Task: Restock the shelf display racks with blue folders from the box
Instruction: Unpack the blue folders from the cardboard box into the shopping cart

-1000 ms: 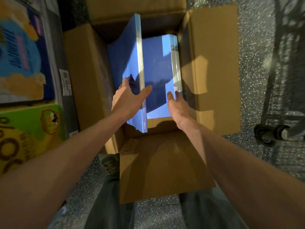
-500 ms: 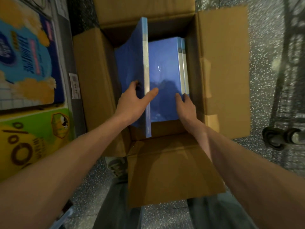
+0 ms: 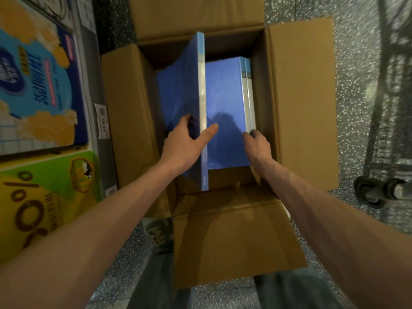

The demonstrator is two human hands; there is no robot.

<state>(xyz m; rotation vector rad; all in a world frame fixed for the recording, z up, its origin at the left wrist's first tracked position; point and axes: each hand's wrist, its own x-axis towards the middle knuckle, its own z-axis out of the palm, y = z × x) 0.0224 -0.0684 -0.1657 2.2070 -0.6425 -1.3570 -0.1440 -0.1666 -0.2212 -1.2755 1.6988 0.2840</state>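
I see an open brown box (image 3: pixel 301 97) on the speckled floor (image 3: pixel 367 108), with its flaps folded out. The left hand (image 3: pixel 185 143) holds one blue folder (image 3: pixel 182 101) tight. The thumb lies on one side of it and the fingers curl round the other side.

This folder stands on its edge at the left side of the box and sticks up above the rim. It is flat and thin. It is plain blue all over, with a pale shiny strip running down its narrow edge.

The other folders (image 3: pixel 225 103) sit lower down inside the box. One shows me its wide blue face, smooth and a little shiny, with a dark hand shadow on it. Beside it, against the right wall, I see thin edges with pale strips.

The right hand (image 3: pixel 256 146) touches the near end of those thin edges with bent fingers. I cannot tell if it really has hold of them.

On the left is a shelf with bright packs (image 3: pixel 40 85) and a white price tag (image 3: pixel 103 120). A black wheel (image 3: pixel 370 192) is on the right.
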